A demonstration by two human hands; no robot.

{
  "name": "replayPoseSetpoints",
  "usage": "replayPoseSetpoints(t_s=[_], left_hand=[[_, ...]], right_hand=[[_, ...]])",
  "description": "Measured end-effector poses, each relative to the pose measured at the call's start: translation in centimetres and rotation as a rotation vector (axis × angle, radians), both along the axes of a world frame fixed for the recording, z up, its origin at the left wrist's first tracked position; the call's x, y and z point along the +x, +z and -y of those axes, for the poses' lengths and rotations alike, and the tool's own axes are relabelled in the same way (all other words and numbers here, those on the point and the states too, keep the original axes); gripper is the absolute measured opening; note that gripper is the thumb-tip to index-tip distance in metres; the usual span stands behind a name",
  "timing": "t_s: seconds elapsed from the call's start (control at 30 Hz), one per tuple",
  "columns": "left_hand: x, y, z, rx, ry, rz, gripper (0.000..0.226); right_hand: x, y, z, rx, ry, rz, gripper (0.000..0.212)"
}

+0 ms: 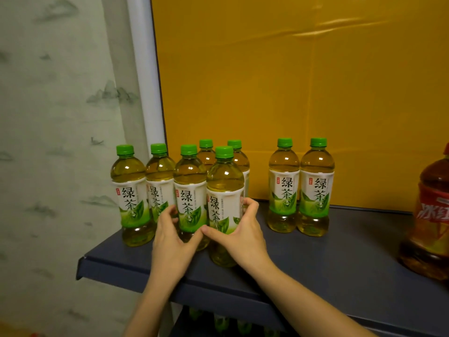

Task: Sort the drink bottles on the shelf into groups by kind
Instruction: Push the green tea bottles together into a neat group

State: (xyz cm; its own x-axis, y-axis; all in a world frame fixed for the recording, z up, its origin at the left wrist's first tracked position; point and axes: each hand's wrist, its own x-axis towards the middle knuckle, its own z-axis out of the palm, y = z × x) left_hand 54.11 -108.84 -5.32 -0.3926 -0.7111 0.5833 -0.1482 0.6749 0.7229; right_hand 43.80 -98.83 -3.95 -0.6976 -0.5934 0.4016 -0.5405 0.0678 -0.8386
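Your left hand (170, 242) is wrapped round the lower label of a green tea bottle (190, 198) in the cluster at the left end of the shelf (340, 254). The fingers curl round its left side and the thumb lies across the front. Your right hand (245, 232) grips the front bottle (224, 200) just beside it, fingers hooked round its right flank and thumb low on the label, so the two thumbs nearly meet. Four more green-capped bottles stand close behind and to the left of these two. A pair of the same tea (283, 188) stands upright further right, apart from the cluster, and a big red iced tea bottle (430, 215) sits at the right edge, well apart from that pair. Every green bottle looks full nearly to the shoulder, so expect real weight for its size and a tall, narrow body that tips easily if you drag it by the top. The walls are probably thin plastic that gives under a hard squeeze, and the glossy label film may slide in your palm. Your hold at the label band, close to the pinched waist below it, seems the right place. Lift each bottle clear instead of pushing it, since its packed neighbours could be knocked over.
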Motion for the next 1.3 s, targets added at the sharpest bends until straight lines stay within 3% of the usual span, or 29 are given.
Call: replayPoseSetpoints(t_s=[0.43, 0.77, 0.9, 1.17, 1.3], left_hand=[[-1.9, 0.9, 0.7, 0.005, 0.066, 0.023, 0.065], [-2.0, 0.5, 0.6, 0.126, -0.055, -0.038, 0.062], [-1.9, 0.6, 0.9, 0.148, -0.094, -0.057, 0.062], [-1.6, 1.2, 0.4, 0.125, -0.163, -0.052, 0.071], [-2.5, 1.5, -1.3, 0.16, -0.253, -0.072, 0.06]], right_hand=[[-2.6, 1.0, -4.6, -0.134, 0.184, 0.113, 0.06], [-8.7, 2.8, -11.7, -0.162, 0.13, 0.093, 0.063], [-10.3, 2.0, -13.0, -0.131, 0.115, 0.092, 0.074], [-11.3, 1.5, -13.7, -0.076, 0.124, 0.054, 0.056], [-11.8, 1.2, -14.1, -0.06, 0.09, 0.049, 0.057]])
